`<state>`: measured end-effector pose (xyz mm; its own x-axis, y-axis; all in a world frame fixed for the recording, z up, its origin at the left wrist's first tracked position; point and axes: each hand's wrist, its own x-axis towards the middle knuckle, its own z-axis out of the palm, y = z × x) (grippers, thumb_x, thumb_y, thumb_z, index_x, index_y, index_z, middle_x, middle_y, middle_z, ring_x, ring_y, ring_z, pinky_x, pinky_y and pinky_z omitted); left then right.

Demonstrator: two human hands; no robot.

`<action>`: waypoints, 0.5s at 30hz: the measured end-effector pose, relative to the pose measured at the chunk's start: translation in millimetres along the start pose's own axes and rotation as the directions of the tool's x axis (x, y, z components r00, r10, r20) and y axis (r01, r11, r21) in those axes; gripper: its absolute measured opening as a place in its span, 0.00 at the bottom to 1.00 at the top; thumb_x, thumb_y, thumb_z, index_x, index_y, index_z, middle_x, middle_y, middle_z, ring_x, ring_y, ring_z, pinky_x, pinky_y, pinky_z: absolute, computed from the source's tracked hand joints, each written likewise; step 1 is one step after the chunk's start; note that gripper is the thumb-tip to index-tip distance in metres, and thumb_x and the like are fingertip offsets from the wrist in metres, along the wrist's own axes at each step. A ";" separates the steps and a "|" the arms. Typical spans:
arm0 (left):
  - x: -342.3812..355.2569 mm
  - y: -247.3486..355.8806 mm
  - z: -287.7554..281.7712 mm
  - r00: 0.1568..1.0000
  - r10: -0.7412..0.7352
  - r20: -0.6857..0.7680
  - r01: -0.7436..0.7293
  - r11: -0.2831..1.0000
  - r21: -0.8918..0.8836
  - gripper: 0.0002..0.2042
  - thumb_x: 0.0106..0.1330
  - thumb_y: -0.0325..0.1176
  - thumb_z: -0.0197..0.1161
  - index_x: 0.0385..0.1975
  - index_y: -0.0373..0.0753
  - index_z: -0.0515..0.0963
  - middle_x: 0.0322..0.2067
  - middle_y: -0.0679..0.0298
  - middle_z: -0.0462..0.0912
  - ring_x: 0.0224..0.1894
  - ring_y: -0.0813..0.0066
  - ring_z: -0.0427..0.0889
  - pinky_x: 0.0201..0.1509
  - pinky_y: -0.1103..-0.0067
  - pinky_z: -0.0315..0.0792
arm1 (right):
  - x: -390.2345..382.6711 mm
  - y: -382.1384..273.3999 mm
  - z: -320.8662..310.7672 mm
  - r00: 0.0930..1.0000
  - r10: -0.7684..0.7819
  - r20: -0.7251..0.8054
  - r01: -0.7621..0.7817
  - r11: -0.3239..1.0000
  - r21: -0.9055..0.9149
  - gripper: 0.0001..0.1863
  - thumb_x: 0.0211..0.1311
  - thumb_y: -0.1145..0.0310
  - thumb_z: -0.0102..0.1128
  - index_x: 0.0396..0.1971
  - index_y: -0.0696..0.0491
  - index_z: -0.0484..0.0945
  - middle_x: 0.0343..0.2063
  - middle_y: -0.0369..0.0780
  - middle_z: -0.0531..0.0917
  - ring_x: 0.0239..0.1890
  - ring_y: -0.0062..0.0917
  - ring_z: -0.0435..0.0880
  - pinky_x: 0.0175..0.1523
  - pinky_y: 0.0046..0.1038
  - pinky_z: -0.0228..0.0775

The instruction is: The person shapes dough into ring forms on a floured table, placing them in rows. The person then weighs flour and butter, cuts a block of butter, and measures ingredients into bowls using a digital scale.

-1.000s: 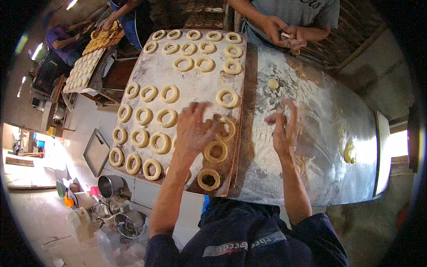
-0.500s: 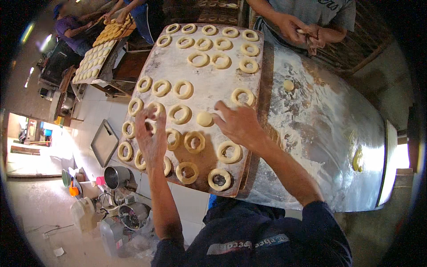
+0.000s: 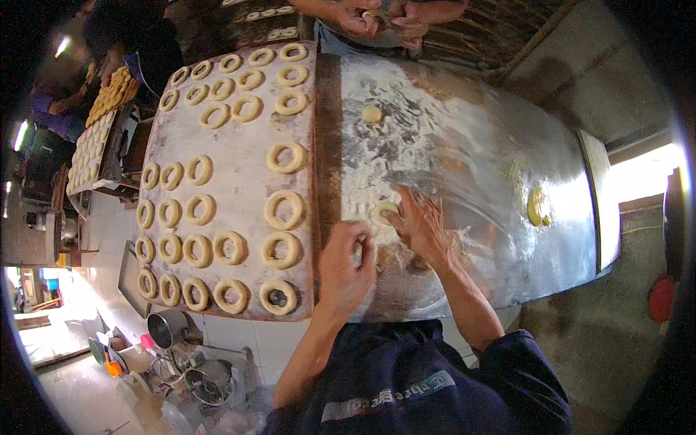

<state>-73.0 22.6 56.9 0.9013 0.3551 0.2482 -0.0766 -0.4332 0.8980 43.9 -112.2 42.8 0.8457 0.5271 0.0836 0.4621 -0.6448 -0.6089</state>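
My right hand [image 3: 423,228] is over the floured part of the metal table, its fingers stretched out. Its thumb side touches a small round piece of dough [image 3: 383,212] lying in the flour. Just left of it, my left hand [image 3: 348,267] is curled over the near edge by the board, with a gap between thumb and finger and no dough visible in it. Beside that hand, a floured wooden board [image 3: 239,152] bears rows of dough rings [image 3: 281,251]. Another dough ball [image 3: 371,114] rests farther back on the metal table [image 3: 493,196].
Across the table a person's hands [image 3: 384,18] hold a small piece of dough. A yellowish dough lump [image 3: 538,205] lies at the table's right. At the far left, other people stand by trays of dough pieces [image 3: 90,154]. Metal pots [image 3: 168,330] stand on the floor.
The view has swung right. Both hands have left the board for the metal table. The dough ball near my right hand is gone from the board, and one now lies under that hand's edge.
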 end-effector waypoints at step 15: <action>20.0 2.8 120.1 0.990 -0.045 -0.130 0.117 0.776 0.620 0.13 0.61 0.36 0.63 0.36 0.37 0.69 0.34 0.57 0.73 0.36 0.65 0.74 0.43 0.69 0.66 | -94.4 110.0 -75.2 0.957 0.258 0.132 -0.288 0.806 0.517 0.11 0.60 0.69 0.60 0.41 0.53 0.73 0.21 0.40 0.77 0.25 0.23 0.75 0.31 0.29 0.66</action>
<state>-4.0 -71.0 20.7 0.8406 0.4792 0.2525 0.3102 -0.8081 0.5007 35.0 -274.5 27.3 0.8933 0.4113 -0.1811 -0.0097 -0.3853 -0.9227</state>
